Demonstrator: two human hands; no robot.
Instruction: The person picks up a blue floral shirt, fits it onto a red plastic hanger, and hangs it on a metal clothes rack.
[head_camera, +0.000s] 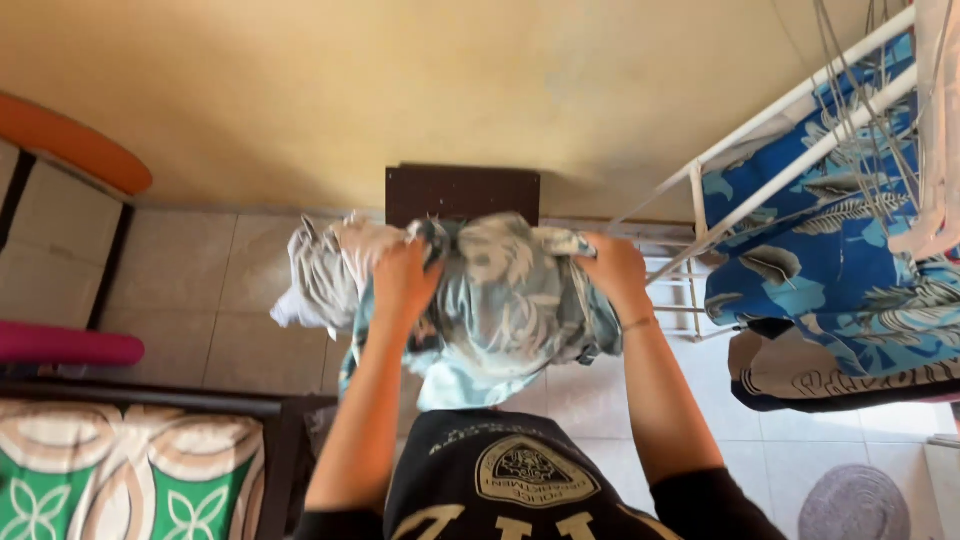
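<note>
A plain yellow wall (400, 80) fills the top of the view above a pale tiled floor (200, 300). At the right edge, a white metal drying rack (800, 130) carries a blue leaf-patterned cloth (830, 260). A dark brown wooden stool (462, 192) stands against the wall. In front of it, held in the air, is a crumpled grey-blue leaf-print garment (500, 300). The left hand (405, 280) and right hand (615, 270) each clutch its upper edge, fingers closed into the fabric.
</note>
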